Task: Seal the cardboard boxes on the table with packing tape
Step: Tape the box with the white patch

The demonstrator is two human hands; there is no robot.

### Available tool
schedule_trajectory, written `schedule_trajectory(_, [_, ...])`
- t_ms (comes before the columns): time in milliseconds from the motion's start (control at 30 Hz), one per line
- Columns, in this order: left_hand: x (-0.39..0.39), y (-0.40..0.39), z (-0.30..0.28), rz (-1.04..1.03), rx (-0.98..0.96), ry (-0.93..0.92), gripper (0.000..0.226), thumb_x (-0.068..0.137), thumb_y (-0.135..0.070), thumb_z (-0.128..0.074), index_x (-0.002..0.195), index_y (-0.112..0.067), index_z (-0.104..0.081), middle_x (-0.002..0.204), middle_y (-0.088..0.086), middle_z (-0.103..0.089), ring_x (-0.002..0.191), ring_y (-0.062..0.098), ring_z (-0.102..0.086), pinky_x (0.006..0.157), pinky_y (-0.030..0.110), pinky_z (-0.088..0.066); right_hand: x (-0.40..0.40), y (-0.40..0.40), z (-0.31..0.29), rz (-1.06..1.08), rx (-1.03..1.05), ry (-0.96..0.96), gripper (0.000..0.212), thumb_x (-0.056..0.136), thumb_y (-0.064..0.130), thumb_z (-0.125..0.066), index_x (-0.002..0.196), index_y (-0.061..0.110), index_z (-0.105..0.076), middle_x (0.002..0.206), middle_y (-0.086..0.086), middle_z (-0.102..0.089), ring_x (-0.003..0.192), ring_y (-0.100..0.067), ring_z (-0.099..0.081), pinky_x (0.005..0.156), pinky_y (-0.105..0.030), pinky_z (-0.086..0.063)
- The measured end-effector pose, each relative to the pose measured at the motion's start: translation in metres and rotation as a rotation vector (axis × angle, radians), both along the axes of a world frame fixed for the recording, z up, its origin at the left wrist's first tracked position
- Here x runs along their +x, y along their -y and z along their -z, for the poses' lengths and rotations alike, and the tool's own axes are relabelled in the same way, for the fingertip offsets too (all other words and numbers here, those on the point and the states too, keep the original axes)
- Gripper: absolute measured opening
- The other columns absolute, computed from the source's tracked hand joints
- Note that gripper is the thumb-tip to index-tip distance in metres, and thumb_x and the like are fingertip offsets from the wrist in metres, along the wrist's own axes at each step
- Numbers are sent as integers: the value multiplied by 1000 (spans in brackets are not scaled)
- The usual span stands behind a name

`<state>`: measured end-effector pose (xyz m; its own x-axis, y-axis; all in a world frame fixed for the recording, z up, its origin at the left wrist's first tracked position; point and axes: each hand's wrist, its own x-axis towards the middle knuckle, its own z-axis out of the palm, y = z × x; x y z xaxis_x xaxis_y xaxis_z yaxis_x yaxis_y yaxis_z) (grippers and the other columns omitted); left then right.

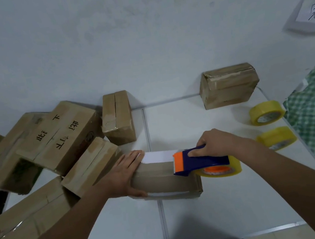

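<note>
One carton under tape, mid-table, both hands engaged.

Nearest: cardboard box lying flat on the white table, straddling its centre seam; likely light and stiff-walled but prone to sliding on the smooth top, so best pinned from above at one end. Left hand, fingers straight, presses flat on the box's left end. Right hand grips the handle of the blue-and-orange tape dispenser, its orange blade end on the box top. Beyond: two spare yellow tape rolls at right; unsealed boxes piled left; one box against the far wall.
</note>
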<state>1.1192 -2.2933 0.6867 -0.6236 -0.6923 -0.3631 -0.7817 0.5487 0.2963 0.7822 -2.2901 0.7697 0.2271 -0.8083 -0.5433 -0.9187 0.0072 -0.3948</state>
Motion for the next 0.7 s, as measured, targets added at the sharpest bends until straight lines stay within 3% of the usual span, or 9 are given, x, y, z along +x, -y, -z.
schedule_trajectory(200, [10, -4, 6, -4, -18, 43, 130, 65, -91, -52, 157, -27, 14, 165, -9, 14, 146, 5, 19, 121, 33, 13, 5, -5, 10, 9, 9, 19, 53, 86, 66, -54, 86, 16, -72, 80, -1, -68, 72, -16, -63, 62, -26, -43])
schedule_trajectory(267, [9, -3, 5, 28, -49, 101, 128, 67, -96, -41, 157, -23, 14, 165, -6, 17, 148, 9, 21, 121, 38, 14, 8, -3, 13, 8, -7, -12, 54, 85, 67, -55, 78, 15, -69, 73, -2, -64, 68, -18, -59, 62, -28, -42])
schedule_trajectory(333, [-2, -2, -2, 8, -71, 150, 123, 69, -99, -17, 158, -18, 10, 165, -2, 16, 149, 13, 20, 121, 41, 15, 9, -2, 15, 12, -30, -39, 53, 85, 67, -55, 73, 16, -66, 69, -1, -61, 65, -17, -57, 61, -29, -41])
schedule_trajectory(433, [-41, -12, -6, -163, -122, 38, 107, 76, -84, 15, 159, -18, -2, 165, -1, 13, 150, 15, 19, 122, 43, 13, 13, 0, 16, 19, -50, -80, 55, 84, 68, -55, 77, 15, -68, 69, 0, -61, 68, -18, -60, 61, -29, -42])
schedule_trajectory(500, [-65, -24, 4, -257, -159, -15, 99, 77, -73, 28, 158, -20, 3, 166, -1, 12, 149, 13, 21, 122, 43, 13, 15, 1, 16, 28, -46, -93, 54, 83, 69, -56, 79, 16, -69, 71, 0, -62, 71, -19, -62, 61, -29, -42])
schedule_trajectory(600, [-74, -33, 23, -324, -215, 12, 84, 83, -66, 30, 154, -23, 14, 165, -3, 13, 149, 13, 22, 122, 44, 12, 13, 1, 18, 50, -26, -74, 53, 83, 70, -55, 79, 19, -69, 74, 1, -64, 73, -18, -63, 64, -29, -44])
schedule_trajectory(700, [-57, -30, 23, -297, -214, 31, 82, 83, -68, 27, 152, -25, 18, 163, -5, 19, 148, 12, 24, 121, 43, 16, 24, -1, 17, 23, -4, -63, 53, 85, 70, -52, 78, 19, -66, 74, 1, -62, 72, -17, -62, 64, -28, -43])
